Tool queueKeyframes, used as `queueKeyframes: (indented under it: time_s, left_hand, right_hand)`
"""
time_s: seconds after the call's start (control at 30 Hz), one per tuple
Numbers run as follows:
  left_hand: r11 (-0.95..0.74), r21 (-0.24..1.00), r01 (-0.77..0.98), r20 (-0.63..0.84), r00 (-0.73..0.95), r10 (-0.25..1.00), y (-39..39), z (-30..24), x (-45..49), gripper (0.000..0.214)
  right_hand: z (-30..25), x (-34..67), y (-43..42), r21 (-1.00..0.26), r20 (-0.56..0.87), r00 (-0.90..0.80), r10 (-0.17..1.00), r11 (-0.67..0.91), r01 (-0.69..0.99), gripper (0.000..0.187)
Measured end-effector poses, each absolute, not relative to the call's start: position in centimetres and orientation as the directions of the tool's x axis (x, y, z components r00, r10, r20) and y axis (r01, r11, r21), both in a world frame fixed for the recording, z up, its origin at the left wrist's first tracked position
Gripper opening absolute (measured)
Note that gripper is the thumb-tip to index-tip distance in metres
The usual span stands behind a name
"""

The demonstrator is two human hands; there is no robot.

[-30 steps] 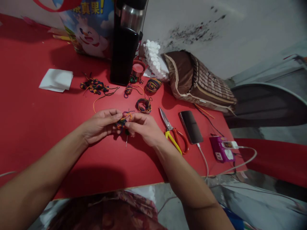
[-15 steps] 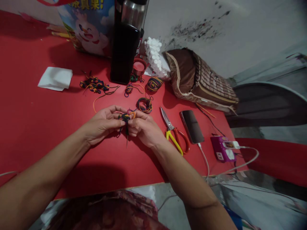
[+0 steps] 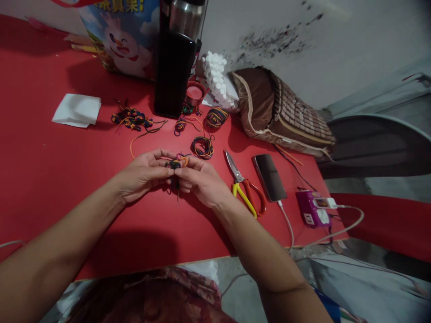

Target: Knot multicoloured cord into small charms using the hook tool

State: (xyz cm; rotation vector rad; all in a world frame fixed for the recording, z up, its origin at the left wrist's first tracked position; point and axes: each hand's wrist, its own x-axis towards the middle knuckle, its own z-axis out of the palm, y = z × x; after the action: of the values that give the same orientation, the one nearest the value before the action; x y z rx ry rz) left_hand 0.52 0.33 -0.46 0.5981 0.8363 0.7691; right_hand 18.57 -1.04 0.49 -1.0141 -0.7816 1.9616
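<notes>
My left hand [image 3: 143,176] and my right hand [image 3: 198,179] meet over the red table, both closed on a small piece of knotted cord [image 3: 174,164] in dark, orange and pink strands. The two thumbs press on it from the near side, tips close together. Loose cord ends hang below the fingers. Just beyond my right hand lies a coil of multicoloured cord [image 3: 202,147], with a wound ball of cord [image 3: 217,117] behind it. Past my left hand rests a cluster of knotted cord [image 3: 132,119] with trailing ends. The fingers hide part of the held piece.
Scissors [image 3: 239,179] with yellow and red handles lie right of my hands, beside a phone [image 3: 270,178] on a white cable. A black phone [image 3: 174,74] stands upright at the back. White paper [image 3: 76,110] lies left; a brown cushion [image 3: 286,112] and purple box [image 3: 311,208] are right.
My right thumb has straightened and moved slightly left, closer to the left thumb on the knotted cord. The things on the table have stayed in place.
</notes>
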Motion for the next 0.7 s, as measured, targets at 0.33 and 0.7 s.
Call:
queueKeyframes:
  time_s: [0.33,0.7]
  left_hand:
    - [0.601,0.701,-0.384,-0.416,0.464,0.782,0.28,-0.23,0.58,0.043]
    - [0.581,0.702,-0.413,-0.391,0.458,0.798,0.28,-0.53,0.67,0.019]
  right_hand:
    - [0.42,18.79,-0.53,-0.738,-0.4,-0.466,0.789,-0.579,-0.347,0.035]
    - [0.05,19.41,-0.14,-0.774,-0.371,-0.33,0.868,-0.486,-0.406,0.032]
